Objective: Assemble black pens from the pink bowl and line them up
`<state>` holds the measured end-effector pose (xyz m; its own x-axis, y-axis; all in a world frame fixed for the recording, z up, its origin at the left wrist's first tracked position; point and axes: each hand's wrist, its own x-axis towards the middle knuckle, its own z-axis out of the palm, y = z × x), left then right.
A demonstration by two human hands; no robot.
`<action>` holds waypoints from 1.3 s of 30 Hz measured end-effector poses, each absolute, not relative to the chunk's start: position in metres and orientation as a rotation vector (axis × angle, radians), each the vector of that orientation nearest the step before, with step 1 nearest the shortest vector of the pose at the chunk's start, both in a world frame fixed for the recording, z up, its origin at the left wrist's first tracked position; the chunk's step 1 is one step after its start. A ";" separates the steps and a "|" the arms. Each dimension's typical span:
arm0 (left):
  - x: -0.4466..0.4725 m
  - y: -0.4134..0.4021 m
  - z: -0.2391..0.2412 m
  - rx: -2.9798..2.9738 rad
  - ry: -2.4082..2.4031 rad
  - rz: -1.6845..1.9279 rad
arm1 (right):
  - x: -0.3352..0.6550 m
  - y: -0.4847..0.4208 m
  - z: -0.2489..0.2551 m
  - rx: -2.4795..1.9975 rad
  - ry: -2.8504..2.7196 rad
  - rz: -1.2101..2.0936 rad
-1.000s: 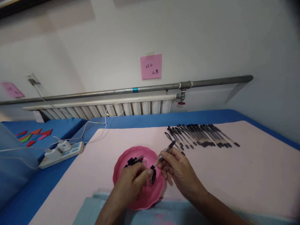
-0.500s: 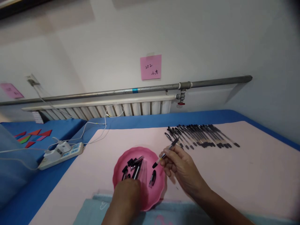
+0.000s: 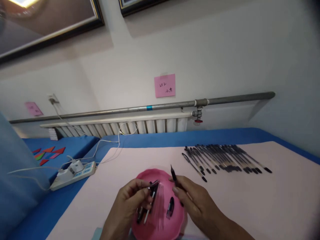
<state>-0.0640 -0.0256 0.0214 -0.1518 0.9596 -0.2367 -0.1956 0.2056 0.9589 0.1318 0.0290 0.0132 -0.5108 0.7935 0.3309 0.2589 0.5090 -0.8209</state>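
Note:
My right hand (image 3: 193,196), over the right rim of the pink plate (image 3: 172,230), is closed on an uncapped pen (image 3: 173,174), its thin point facing up. My left hand (image 3: 131,201) is over the plate's left side, with a small dark pen cap (image 3: 154,183) pinched between thumb and fingers. Beneath my hands the plate holds clear pen barrels (image 3: 158,210), a black pen cap (image 3: 170,208) with a see-through end, and other dark pen parts partly hidden by my left hand.
A row of several black-capped pens (image 3: 220,156) lies on the pink sheet (image 3: 252,200) to the right. At the left, a white power strip (image 3: 75,176) with plugs and cables rests on the blue surface (image 3: 60,190). Coloured flat pieces (image 3: 50,150) lie farther left.
My left hand has risen from inside the plate with a pen cap. My right hand has turned its pen upward, point showing. Another pen now lies at the row's left end. The view has tilted up.

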 end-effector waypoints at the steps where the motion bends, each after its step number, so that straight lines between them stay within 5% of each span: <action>1: -0.065 -0.026 0.023 0.777 1.239 1.306 | 0.133 0.030 0.013 -0.826 -2.078 0.906; 14: -0.061 -0.024 0.022 0.682 1.098 1.364 | 0.132 0.031 0.005 -0.747 -2.396 0.409; 39: -0.047 -0.016 0.009 0.513 1.062 1.472 | 0.119 0.013 -0.007 -0.877 -2.397 0.308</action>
<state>-0.0465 -0.0161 0.0089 -0.2130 0.9425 -0.2577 -0.5415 0.1056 0.8340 0.1190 0.0128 -0.0071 -0.6272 0.6504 0.4285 0.5209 0.7593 -0.3900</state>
